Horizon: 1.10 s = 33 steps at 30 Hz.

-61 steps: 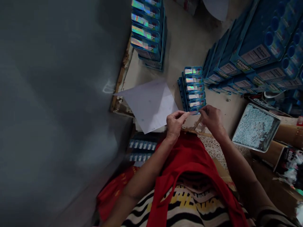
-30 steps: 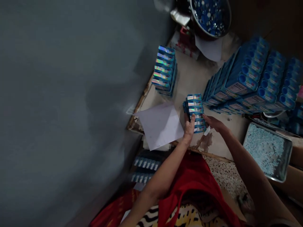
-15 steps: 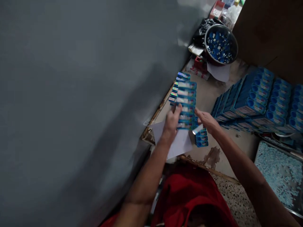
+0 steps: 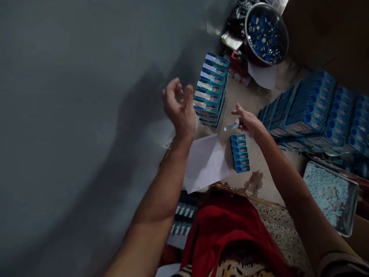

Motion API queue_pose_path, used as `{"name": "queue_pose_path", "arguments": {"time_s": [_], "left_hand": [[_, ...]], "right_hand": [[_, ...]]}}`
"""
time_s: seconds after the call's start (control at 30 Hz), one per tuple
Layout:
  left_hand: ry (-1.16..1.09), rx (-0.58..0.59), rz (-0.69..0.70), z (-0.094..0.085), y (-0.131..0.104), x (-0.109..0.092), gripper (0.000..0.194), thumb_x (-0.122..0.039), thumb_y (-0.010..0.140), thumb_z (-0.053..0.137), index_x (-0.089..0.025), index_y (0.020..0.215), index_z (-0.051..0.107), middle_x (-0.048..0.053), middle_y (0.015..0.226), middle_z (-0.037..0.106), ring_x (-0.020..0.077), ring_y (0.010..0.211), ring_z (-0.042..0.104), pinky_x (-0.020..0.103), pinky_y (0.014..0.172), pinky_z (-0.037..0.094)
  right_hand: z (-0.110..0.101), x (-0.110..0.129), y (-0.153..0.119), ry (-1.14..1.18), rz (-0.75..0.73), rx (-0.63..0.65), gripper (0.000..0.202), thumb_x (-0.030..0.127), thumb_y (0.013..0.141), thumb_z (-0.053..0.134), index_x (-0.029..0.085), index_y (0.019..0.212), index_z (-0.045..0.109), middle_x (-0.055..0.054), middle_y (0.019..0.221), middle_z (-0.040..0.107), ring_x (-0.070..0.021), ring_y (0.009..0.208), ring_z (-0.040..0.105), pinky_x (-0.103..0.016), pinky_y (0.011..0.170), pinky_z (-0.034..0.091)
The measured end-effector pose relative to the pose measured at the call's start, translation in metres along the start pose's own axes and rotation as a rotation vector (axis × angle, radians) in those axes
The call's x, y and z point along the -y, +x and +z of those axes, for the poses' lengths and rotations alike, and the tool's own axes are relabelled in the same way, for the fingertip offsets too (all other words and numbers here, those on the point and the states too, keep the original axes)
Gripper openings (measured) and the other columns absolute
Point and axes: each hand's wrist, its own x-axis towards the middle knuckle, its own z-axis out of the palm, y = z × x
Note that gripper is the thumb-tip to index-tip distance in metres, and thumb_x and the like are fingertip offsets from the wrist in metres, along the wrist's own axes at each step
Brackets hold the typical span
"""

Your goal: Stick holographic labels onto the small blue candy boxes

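Six packs in one small block (image 4: 240, 153), one left hand (image 4: 181, 111), one right hand (image 4: 248, 121), one strip (image 4: 231, 127) and one bowl (image 4: 266, 36) beyond the block, one stack (image 4: 211, 86) topped with six packs beyond-left, one sheet (image 4: 206, 161) left, one tray (image 4: 330, 196) right.

Row of silver-labelled blue packs (image 4: 209, 85), previously between both hands, now resting atop wall-side stack (image 4: 213, 118); stack standing taller. Left hand (image 4: 180, 109) no longer gripping row, hovering beside stack, fingers curling. Right hand (image 4: 246, 120) hovering over desk (image 4: 271, 184), apart from row. Lower row of packs (image 4: 240, 154) lying uncovered, blue circles showing.
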Motion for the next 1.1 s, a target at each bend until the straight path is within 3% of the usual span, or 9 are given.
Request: {"name": "queue_pose_path", "arguments": {"time_s": [0.07, 0.17, 0.23, 0.3, 0.43, 0.57, 0.67, 0.77, 1.1], "left_hand": [[-0.074, -0.061, -0.113, -0.008, -0.056, 0.002, 0.058, -0.071, 0.095, 0.067, -0.018, 0.119, 0.069, 0.009, 0.127, 0.071, 0.0232, 0.125, 0.065, 0.034, 0.109, 0.053], [-0.298, 0.160, -0.545, -0.005, -0.127, 0.013, 0.072, -0.082, 0.075, 0.077, -0.019, 0.109, 0.074, 0.010, 0.106, 0.076, 0.0233, 0.100, 0.071, 0.033, 0.086, 0.057], [-0.462, 0.330, -0.814, 0.004, -0.152, 0.021, 0.081, -0.085, 0.063, 0.081, -0.019, 0.110, 0.075, 0.012, 0.107, 0.078, 0.0235, 0.093, 0.072, 0.033, 0.079, 0.055], [-0.547, 0.404, -0.948, 0.014, -0.159, 0.027, 0.081, -0.082, 0.056, 0.086, -0.019, 0.105, 0.075, 0.013, 0.106, 0.078, 0.0230, 0.091, 0.071, 0.032, 0.076, 0.053], [-0.452, 0.333, -0.911, 0.029, -0.152, 0.032, 0.058, -0.061, 0.052, 0.096, -0.020, 0.084, 0.070, 0.006, 0.085, 0.074, 0.0170, 0.078, 0.066, 0.028, 0.071, 0.046], [-0.314, 0.246, -0.742, 0.034, -0.161, 0.037, 0.036, -0.049, 0.065, 0.089, -0.021, 0.074, 0.068, 0.000, 0.075, 0.066, 0.0140, 0.070, 0.058, 0.027, 0.068, 0.044], [-0.214, 0.168, -0.566, 0.040, -0.177, 0.049, 0.026, -0.044, 0.073, 0.084, -0.021, 0.074, 0.072, 0.000, 0.074, 0.067, 0.0152, 0.072, 0.059, 0.028, 0.073, 0.047], [-0.151, 0.118, -0.547, 0.052, -0.183, 0.069, 0.023, -0.042, 0.077, 0.081, -0.021, 0.074, 0.074, 0.001, 0.073, 0.069, 0.0160, 0.072, 0.061, 0.028, 0.076, 0.048], [-0.072, 0.136, -0.575, 0.084, -0.149, 0.120, 0.018, -0.034, 0.078, 0.082, -0.021, 0.070, 0.073, 0.000, 0.072, 0.069, 0.0162, 0.071, 0.061, 0.027, 0.074, 0.046]], "right_hand": [[-0.004, -0.011, -0.022, 0.065, 0.042, 0.015, 0.074, 0.089, 0.088, 0.058, 0.021, 0.112, 0.072, 0.002, 0.065, 0.061, -0.0105, 0.048, 0.047, -0.024, 0.048, 0.037], [-0.004, -0.028, -0.040, 0.162, 0.105, 0.009, 0.067, 0.084, 0.090, 0.063, 0.021, 0.111, 0.070, 0.002, 0.065, 0.062, -0.0096, 0.047, 0.046, -0.023, 0.048, 0.036], [-0.004, -0.037, -0.044, 0.215, 0.128, 0.022, 0.063, 0.080, 0.090, 0.067, 0.021, 0.111, 0.069, 0.003, 0.065, 0.063, -0.0088, 0.047, 0.046, -0.023, 0.048, 0.035], [-0.005, -0.045, -0.046, 0.232, 0.125, 0.056, 0.058, 0.075, 0.089, 0.071, 0.021, 0.110, 0.068, 0.004, 0.067, 0.063, -0.0081, 0.048, 0.046, -0.022, 0.049, 0.035], [-0.014, -0.061, -0.050, 0.178, 0.083, 0.111, 0.053, 0.054, 0.078, 0.087, 0.021, 0.115, 0.066, 0.004, 0.074, 0.067, -0.0100, 0.056, 0.056, -0.023, 0.056, 0.041], [-0.019, -0.087, -0.049, 0.131, 0.043, 0.073, 0.074, 0.027, 0.056, 0.091, 0.019, 0.123, 0.062, 0.004, 0.074, 0.071, -0.0172, 0.071, 0.068, -0.029, 0.071, 0.053], [-0.013, -0.112, -0.041, 0.017, -0.004, -0.133, 0.072, 0.030, 0.057, 0.086, 0.018, 0.124, 0.061, 0.004, 0.073, 0.071, -0.0197, 0.072, 0.071, -0.031, 0.074, 0.056], [-0.005, -0.130, -0.026, -0.124, -0.008, -0.270, 0.064, 0.036, 0.064, 0.082, 0.020, 0.122, 0.061, 0.002, 0.077, 0.074, -0.0222, 0.078, 0.075, -0.032, 0.074, 0.057], [0.002, -0.129, 0.019, -0.400, -0.091, -0.354, 0.048, 0.034, 0.069, 0.080, 0.021, 0.113, 0.065, 0.001, 0.080, 0.074, -0.0233, 0.080, 0.075, -0.034, 0.077, 0.054]]}}
